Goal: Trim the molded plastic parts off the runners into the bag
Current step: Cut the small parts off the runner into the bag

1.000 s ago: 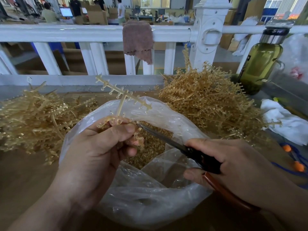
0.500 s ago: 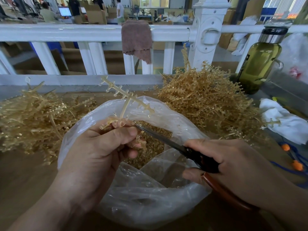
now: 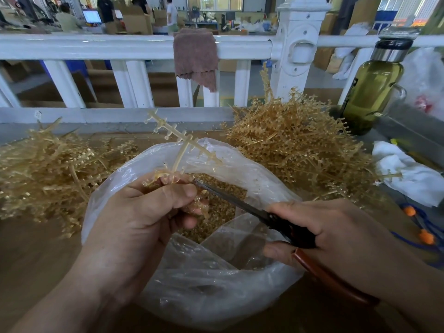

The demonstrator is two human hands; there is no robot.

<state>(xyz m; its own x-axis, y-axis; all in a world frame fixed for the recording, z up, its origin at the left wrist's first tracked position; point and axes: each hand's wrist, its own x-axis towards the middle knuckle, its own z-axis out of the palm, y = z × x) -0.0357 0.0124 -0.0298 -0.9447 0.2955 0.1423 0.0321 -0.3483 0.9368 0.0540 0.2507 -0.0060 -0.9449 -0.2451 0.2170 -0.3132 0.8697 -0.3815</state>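
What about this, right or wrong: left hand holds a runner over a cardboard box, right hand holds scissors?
Not quite: the head view shows the left hand holding the runner over a clear plastic bag, not a cardboard box. The right hand does hold scissors.

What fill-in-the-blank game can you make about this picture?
1. The left hand holds a plastic runner above the clear ____.
2. The right hand grips the black-handled ____.
3. A brown cloth hangs over the white ____.

Missing words: bag; scissors; railing.
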